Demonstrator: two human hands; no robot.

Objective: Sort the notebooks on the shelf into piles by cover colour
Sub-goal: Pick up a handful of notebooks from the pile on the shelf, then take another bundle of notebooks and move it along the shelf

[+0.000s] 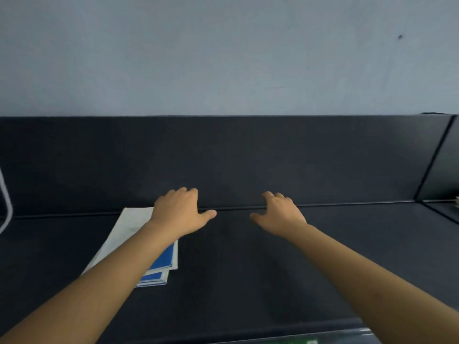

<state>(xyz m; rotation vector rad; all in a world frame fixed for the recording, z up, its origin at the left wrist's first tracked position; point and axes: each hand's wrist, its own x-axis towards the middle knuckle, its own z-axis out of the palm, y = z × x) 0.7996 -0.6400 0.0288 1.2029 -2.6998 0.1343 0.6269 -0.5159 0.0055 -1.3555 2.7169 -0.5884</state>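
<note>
A small pile of notebooks (129, 234) lies flat on the dark shelf (248, 269), left of centre; the top cover is white and blue covers (164, 261) show beneath it at the near end. My left hand (181, 212) hovers over the pile's far right corner, fingers spread, holding nothing. My right hand (278, 214) is stretched out to the right of it above bare shelf, fingers apart and holding nothing. Both forearms reach in from the bottom of the view, the left one covering part of the pile.
A dark back panel (223, 160) rises behind the shelf, with a pale wall above it. A vertical divider (434, 165) closes the shelf at the right. A white cable (6, 202) hangs at the far left edge.
</note>
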